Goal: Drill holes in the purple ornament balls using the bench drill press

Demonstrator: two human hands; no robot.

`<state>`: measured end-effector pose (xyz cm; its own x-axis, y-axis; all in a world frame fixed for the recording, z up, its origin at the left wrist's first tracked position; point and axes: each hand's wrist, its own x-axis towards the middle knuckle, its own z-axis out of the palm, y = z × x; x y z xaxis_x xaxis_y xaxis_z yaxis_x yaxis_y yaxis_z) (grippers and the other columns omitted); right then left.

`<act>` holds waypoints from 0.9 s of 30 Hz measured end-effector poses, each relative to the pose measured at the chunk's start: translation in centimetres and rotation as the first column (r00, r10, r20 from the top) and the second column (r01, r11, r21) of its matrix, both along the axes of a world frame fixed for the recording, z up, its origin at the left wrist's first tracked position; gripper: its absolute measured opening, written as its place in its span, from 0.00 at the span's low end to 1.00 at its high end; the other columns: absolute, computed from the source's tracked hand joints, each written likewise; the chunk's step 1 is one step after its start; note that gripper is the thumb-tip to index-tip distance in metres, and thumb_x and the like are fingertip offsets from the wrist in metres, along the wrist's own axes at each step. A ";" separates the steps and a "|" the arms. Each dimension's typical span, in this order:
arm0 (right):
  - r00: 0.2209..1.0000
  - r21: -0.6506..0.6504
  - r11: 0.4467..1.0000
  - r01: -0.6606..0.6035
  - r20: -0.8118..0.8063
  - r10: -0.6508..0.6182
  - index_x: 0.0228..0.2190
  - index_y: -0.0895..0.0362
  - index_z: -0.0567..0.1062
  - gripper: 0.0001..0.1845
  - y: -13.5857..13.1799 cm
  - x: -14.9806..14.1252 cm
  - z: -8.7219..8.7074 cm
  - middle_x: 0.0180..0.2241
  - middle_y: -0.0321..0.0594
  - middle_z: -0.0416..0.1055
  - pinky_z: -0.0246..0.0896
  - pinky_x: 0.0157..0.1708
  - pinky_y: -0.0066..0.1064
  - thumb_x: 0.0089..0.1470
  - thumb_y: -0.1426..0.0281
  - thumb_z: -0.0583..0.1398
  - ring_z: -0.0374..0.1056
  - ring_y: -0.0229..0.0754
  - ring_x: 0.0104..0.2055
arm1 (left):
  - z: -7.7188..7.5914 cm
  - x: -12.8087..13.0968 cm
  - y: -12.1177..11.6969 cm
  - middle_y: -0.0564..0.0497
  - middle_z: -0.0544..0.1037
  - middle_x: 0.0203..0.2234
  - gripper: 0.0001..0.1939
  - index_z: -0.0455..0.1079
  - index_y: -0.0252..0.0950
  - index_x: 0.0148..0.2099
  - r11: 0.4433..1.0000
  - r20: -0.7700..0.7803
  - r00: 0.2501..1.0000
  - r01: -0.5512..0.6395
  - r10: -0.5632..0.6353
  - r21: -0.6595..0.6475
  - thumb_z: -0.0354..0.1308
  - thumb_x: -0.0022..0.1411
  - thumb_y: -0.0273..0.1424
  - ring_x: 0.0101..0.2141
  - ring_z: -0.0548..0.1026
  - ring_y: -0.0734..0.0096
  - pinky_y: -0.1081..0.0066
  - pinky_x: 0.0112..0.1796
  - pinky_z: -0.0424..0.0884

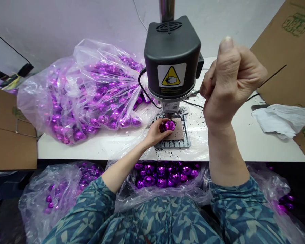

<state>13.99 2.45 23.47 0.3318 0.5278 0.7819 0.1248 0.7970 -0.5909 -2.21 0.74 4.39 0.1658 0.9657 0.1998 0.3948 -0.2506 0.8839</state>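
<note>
My left hand (pixel 157 133) pinches a shiny purple faceted ball (pixel 170 125) between thumb and fingers. The ball rests on a brown board (pixel 177 132) laid over the slotted metal base (pixel 173 144) of a drill press. Straight above it is the black drill head (pixel 171 51) with a yellow hand-warning label; its lower tip meets or nearly meets the top of the ball. My right hand (pixel 226 81) is raised beside the drill head, its fingers curled into a fist with the thumb up. Whatever it may grip is hidden behind the fingers.
A large clear bag (pixel 91 91) full of purple balls lies left on the white table (pixel 246 145). Below the table edge, an open bag holds more balls (pixel 165 176). Cardboard boxes (pixel 12 135) flank both sides. White cloth (pixel 282 118) lies right. Dark shavings surround the base.
</note>
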 end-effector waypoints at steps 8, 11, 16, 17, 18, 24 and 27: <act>0.996 0.004 0.997 0.083 0.012 -0.083 0.17 0.54 0.49 0.33 -0.1 -0.1 -0.4 0.12 0.29 0.48 0.45 0.18 0.30 0.57 0.43 0.52 0.48 0.28 0.15 | -0.7 1.6 -1.3 0.46 0.78 0.43 0.27 0.71 0.37 0.54 0.992 0.111 0.986 -0.125 0.125 -0.011 0.74 0.53 0.32 0.41 0.75 0.62 0.62 0.46 0.72; 0.998 0.013 0.998 0.054 -0.021 -0.053 0.17 0.55 0.50 0.31 -0.7 -0.2 -0.6 0.13 0.29 0.48 0.45 0.21 0.27 0.60 0.50 0.55 0.47 0.26 0.16 | -0.8 1.7 -1.5 0.46 0.77 0.43 0.27 0.71 0.37 0.54 0.993 0.141 0.983 -0.114 0.116 -0.019 0.74 0.53 0.31 0.42 0.75 0.62 0.62 0.46 0.72; 0.994 -0.026 0.998 0.065 -0.088 -0.067 0.18 0.54 0.49 0.33 -1.5 -0.2 -1.8 0.14 0.30 0.47 0.47 0.21 0.30 0.59 0.49 0.58 0.46 0.28 0.17 | -1.0 1.5 -1.4 0.45 0.78 0.46 0.27 0.71 0.37 0.54 0.995 0.133 0.986 -0.104 0.103 0.002 0.74 0.54 0.33 0.45 0.75 0.60 0.62 0.47 0.71; 0.992 -0.037 0.997 0.074 -0.104 -0.077 0.18 0.54 0.48 0.33 -1.7 -0.2 -2.3 0.14 0.30 0.45 0.46 0.20 0.31 0.58 0.48 0.59 0.46 0.28 0.16 | -1.0 1.5 -1.3 0.45 0.78 0.46 0.27 0.71 0.37 0.55 0.995 0.129 0.986 -0.103 0.102 0.006 0.74 0.54 0.33 0.45 0.75 0.60 0.62 0.47 0.71; 0.989 -0.039 0.996 0.079 -0.120 -0.083 0.18 0.54 0.47 0.34 -1.8 -0.1 -2.7 0.14 0.30 0.44 0.45 0.19 0.32 0.58 0.48 0.59 0.45 0.28 0.16 | -1.1 1.5 -1.3 0.45 0.78 0.47 0.27 0.70 0.37 0.55 0.995 0.126 0.987 -0.102 0.100 0.010 0.74 0.54 0.33 0.45 0.75 0.60 0.62 0.47 0.71; 0.991 0.048 0.997 0.066 -0.116 -0.061 0.18 0.55 0.47 0.32 -2.0 0.3 -4.8 0.13 0.29 0.44 0.41 0.18 0.31 0.61 0.54 0.58 0.45 0.27 0.15 | -1.4 1.5 -1.2 0.44 0.78 0.48 0.27 0.70 0.38 0.54 0.995 0.128 0.987 -0.100 0.096 0.026 0.74 0.54 0.33 0.45 0.75 0.60 0.61 0.48 0.72; 0.991 0.162 0.986 0.048 -0.134 -0.026 0.18 0.57 0.45 0.32 -1.6 0.3 -5.3 0.12 0.28 0.41 0.42 0.16 0.28 0.61 0.57 0.58 0.45 0.26 0.14 | -1.5 1.5 -1.1 0.44 0.78 0.48 0.26 0.71 0.38 0.53 0.994 0.136 0.986 -0.101 0.095 0.037 0.74 0.54 0.32 0.44 0.75 0.60 0.61 0.47 0.71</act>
